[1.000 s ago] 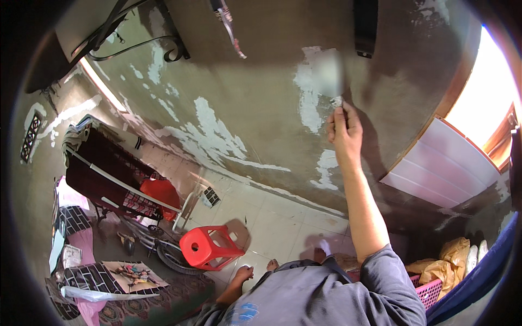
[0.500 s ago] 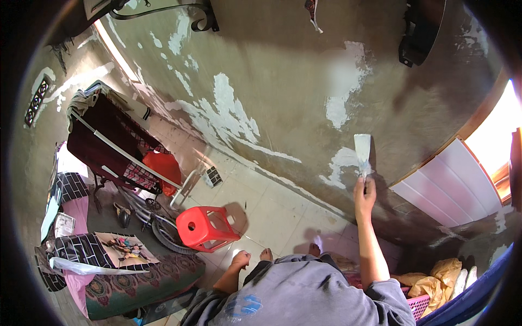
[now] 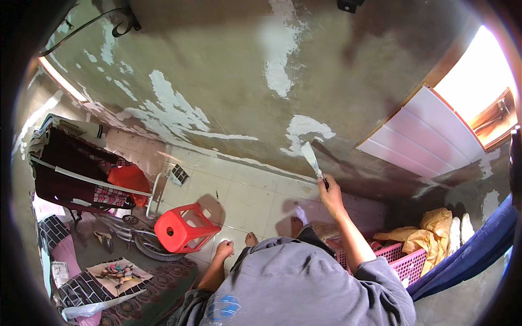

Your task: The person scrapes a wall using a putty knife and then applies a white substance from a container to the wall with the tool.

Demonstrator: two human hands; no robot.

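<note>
My right hand grips the dark handle of a putty knife, its pale metal blade against or just beside the lower white patch on the grey-green wall. A taller white patch lies above it, and more uneven white patches spread to the left. My left hand is low near my body, fingers curled; whatever may be inside them is hidden. My bare feet show below.
A red stool stands left on the tiled floor, beside a bicycle and cloth-draped rack. A white panel borders the bright right opening. A pink basket with yellow sheeting and blue cloth are at lower right.
My right hand has come down from the upper patch to the lower one, the putty knife now tilted up-left. The view has shifted; my left hand stays low with curled fingers.
</note>
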